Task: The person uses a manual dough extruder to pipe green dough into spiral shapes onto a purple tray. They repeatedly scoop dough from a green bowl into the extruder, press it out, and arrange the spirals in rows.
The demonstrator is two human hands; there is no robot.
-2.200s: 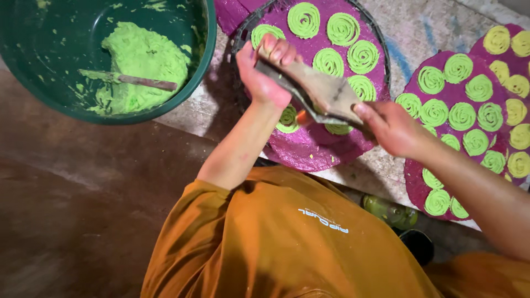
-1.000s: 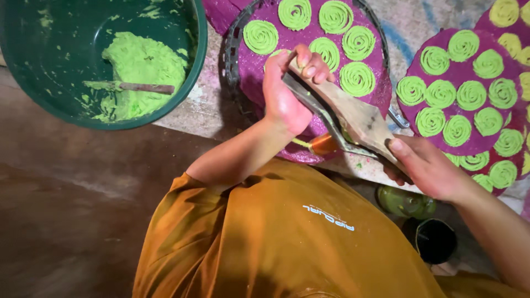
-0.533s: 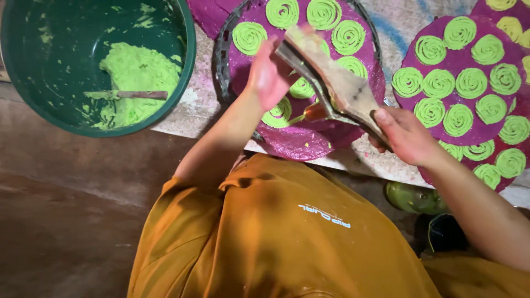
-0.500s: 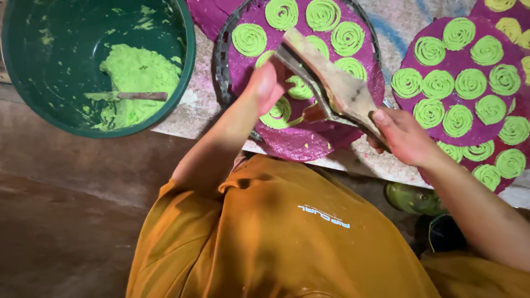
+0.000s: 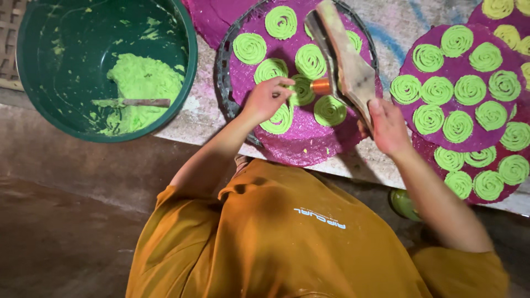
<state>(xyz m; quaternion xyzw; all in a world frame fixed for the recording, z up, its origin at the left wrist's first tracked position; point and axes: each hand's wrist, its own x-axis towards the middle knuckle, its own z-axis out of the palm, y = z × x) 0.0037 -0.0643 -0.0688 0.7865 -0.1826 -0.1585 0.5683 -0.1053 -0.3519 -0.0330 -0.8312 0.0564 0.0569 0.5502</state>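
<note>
An orange short-sleeved shirt (small white print) and bare forearms.

This looks like a small home food workshop. Left of the left hand stands a green tub of green dough. Round purple mats covered with dough spirals lie on a rough stone worktop, around both hands.

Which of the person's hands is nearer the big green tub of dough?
Left. The left hand rests over the spiral tray beside the green tub; the right hand holds the wooden press, farther off.
</note>
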